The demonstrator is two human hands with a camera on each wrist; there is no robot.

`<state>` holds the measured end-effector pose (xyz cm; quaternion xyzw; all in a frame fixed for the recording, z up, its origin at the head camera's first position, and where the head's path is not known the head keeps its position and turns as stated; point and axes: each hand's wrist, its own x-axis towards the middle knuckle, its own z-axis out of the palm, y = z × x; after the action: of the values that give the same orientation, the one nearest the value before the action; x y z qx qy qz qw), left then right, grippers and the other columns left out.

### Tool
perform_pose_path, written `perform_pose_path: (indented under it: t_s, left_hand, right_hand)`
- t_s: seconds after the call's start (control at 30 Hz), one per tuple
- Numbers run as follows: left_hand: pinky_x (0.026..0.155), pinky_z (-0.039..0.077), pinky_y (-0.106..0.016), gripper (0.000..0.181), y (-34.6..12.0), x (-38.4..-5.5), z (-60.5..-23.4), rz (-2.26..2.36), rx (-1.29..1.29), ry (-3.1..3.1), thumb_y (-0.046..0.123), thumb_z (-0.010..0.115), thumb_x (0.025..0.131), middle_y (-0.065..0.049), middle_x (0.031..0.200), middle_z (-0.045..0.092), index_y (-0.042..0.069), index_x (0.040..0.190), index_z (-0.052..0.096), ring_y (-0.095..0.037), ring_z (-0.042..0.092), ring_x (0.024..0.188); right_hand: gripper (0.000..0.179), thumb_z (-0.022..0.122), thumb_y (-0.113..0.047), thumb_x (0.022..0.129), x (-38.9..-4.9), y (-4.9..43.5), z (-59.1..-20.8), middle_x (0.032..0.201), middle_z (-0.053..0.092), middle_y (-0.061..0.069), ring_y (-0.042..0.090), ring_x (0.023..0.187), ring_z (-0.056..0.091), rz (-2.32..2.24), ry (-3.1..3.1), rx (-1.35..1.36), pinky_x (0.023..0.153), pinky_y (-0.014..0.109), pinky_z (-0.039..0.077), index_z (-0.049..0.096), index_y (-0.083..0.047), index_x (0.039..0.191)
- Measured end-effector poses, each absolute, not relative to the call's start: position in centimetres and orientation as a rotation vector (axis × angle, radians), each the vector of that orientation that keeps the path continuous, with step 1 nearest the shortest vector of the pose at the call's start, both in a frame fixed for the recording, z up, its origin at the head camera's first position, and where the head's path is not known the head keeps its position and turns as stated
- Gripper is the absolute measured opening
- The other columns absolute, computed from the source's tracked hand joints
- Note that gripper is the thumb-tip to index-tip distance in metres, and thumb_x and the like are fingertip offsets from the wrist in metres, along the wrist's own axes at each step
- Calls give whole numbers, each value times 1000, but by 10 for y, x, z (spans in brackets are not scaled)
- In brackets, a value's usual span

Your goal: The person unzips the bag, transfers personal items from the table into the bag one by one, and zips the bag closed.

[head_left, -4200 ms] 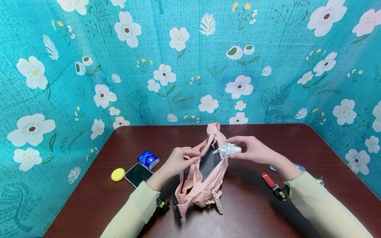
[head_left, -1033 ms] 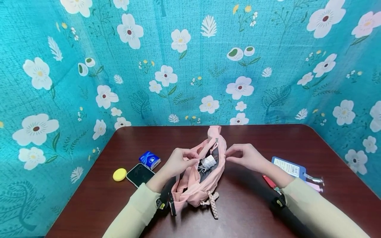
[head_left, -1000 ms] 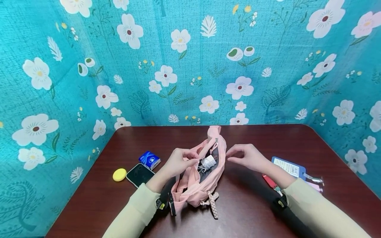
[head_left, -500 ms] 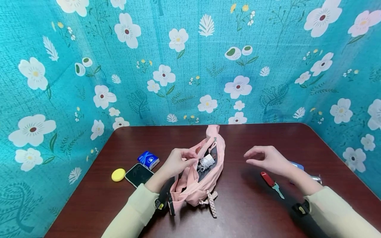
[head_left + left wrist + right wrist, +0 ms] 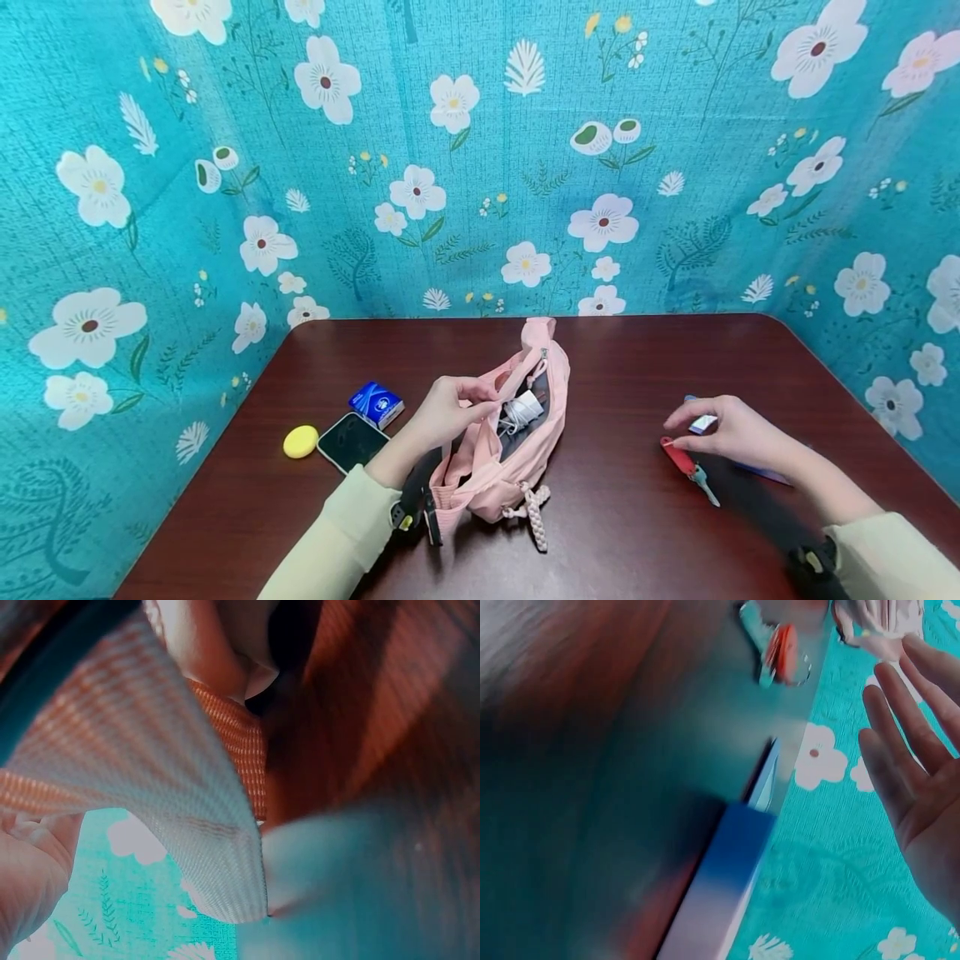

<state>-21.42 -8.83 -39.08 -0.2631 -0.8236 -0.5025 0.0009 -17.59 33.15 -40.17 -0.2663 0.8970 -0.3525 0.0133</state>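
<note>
At lower centre, the pink bag (image 5: 525, 471) is pinched at its rim by the left hand (image 5: 447, 411), while the red key fob (image 5: 678, 457), lower right, is seemingly reached for by the right hand (image 5: 733, 431), fingers loosely parted, a pinch being called for next.

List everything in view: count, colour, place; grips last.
table: 1, red-brown, foreground
curtain: 1, teal floral, behind table
bag: 1, pink, open, mid-table
charger: 1, white, inside bag
braided cord: 1, pale, bag's near end
phone: 1, dark, left of bag
packet: 1, blue, behind phone
disc: 1, yellow, left of phone
fob: 1, red, right of bag
key: 1, grey-green, on fob
card holder: 1, blue, beyond fob, partly hidden
wrist cameras: 2, black, wrists
sleeves: 2, pale, forearms
left grip: 1, bare, pinching bag's left edge
right grip: 1, bare, near fob
</note>
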Motion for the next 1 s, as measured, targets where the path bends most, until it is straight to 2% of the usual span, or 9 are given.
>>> perform_pose_path:
  t_s: [0.2, 0.47, 0.67, 0.8, 1.0]
  left_hand:
    - [69, 54, -26, 8, -90, -219, -399, -1581, -824, -2585, 8, 74, 86, 1, 81, 69, 7, 94, 75, -13, 62, 75]
    - [68, 53, -26, 10, -88, -217, -400, -1582, -797, -2592, 7, 74, 86, -3, 83, 70, 5, 95, 75, -16, 61, 76]
    - [70, 54, -34, 10, -86, -205, -382, -1571, -825, -2592, -1, 71, 86, -12, 84, 70, -3, 96, 72, -23, 63, 77]
    - [70, 54, -37, 9, -85, -195, -365, -1574, -854, -2575, -2, 70, 86, -14, 83, 69, -6, 94, 71, -24, 63, 75]
    - [72, 54, -36, 9, -86, -193, -362, -1580, -856, -2576, -3, 69, 86, -16, 84, 69, -6, 95, 71, -27, 63, 77]
  right_hand:
    - [17, 80, -10, 79, -172, 346, -411, 94, 72, 5, 9, 85, 62, -1163, 2657, -932, 68, 25, 54, 77, -9, 95]
    - [19, 81, -6, 76, -169, 355, -424, 93, 71, 5, 8, 86, 63, -1187, 2585, -1032, 66, 26, 55, 77, -10, 94]
    - [21, 79, 2, 75, -172, 359, -431, 92, 71, 8, 9, 85, 63, -1217, 2508, -1170, 65, 23, 54, 76, -8, 93]
    - [18, 78, 2, 76, -174, 359, -432, 90, 70, 5, 8, 84, 62, -1178, 2524, -1147, 66, 22, 54, 76, -9, 90]
    - [15, 79, -1, 76, -175, 354, -431, 88, 70, 0, 8, 80, 60, -1096, 2567, -1044, 66, 22, 53, 77, -12, 87]
